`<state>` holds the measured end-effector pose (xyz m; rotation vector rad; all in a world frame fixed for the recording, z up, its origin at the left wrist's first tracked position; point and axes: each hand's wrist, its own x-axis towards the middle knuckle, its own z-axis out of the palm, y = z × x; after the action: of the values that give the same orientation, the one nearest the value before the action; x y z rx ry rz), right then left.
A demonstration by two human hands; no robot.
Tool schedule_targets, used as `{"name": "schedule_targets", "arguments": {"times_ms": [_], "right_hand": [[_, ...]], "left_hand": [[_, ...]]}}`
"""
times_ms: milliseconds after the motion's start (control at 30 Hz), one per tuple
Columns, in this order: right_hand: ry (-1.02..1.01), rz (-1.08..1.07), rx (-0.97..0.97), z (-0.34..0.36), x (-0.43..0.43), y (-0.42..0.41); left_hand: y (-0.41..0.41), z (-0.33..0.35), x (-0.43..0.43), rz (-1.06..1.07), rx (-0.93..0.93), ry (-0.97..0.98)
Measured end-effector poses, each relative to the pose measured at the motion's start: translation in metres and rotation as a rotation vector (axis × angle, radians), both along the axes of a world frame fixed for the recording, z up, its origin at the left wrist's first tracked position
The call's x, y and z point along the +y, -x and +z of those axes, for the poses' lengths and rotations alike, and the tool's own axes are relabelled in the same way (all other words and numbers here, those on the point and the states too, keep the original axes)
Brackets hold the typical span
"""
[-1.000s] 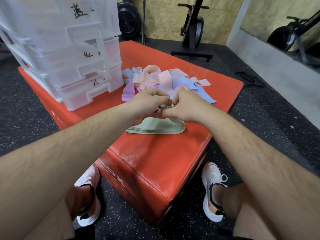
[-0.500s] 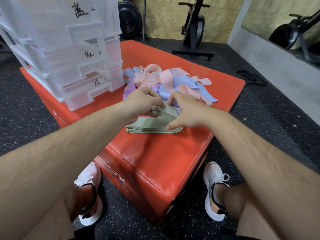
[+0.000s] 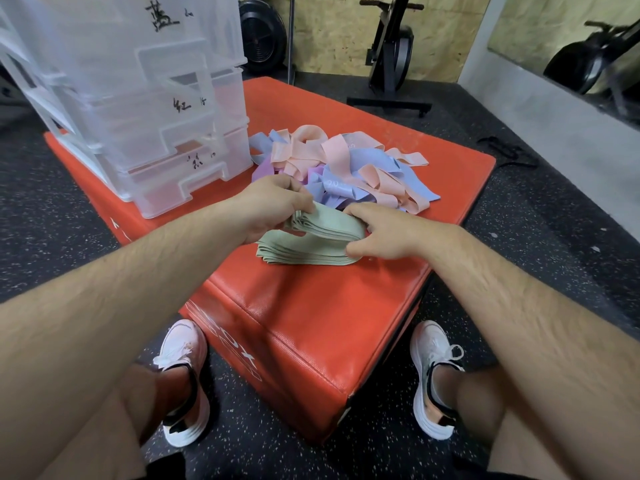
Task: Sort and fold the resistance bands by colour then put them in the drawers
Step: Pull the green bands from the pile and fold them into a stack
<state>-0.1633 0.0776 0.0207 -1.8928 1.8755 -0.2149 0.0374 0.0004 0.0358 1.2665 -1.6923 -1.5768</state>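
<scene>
Drawers (image 3: pixel 162 133) closed, contents unclear; left grip (image 3: pixel 277 207), right grip (image 3: pixel 393 233) pinch green bands (image 3: pixel 325 226).

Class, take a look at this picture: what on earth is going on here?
A person is folding green bands on a red box. The left hand grips one end of the bundle and the right hand pinches the other, where it doubles over; its lower part lies on the box. Behind it, a heap of pink, blue and purple bands lies unsorted. Clear drawers stand at the left.
</scene>
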Motion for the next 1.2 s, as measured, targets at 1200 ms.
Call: {"name": "schedule_targets", "arguments": {"times_ms": [1200], "right_hand": [[-0.082,-0.298,-0.125,0.002,-0.002,-0.029]], "left_hand": [[-0.030,-0.032,-0.003,-0.248,-0.903,0.848]]}}
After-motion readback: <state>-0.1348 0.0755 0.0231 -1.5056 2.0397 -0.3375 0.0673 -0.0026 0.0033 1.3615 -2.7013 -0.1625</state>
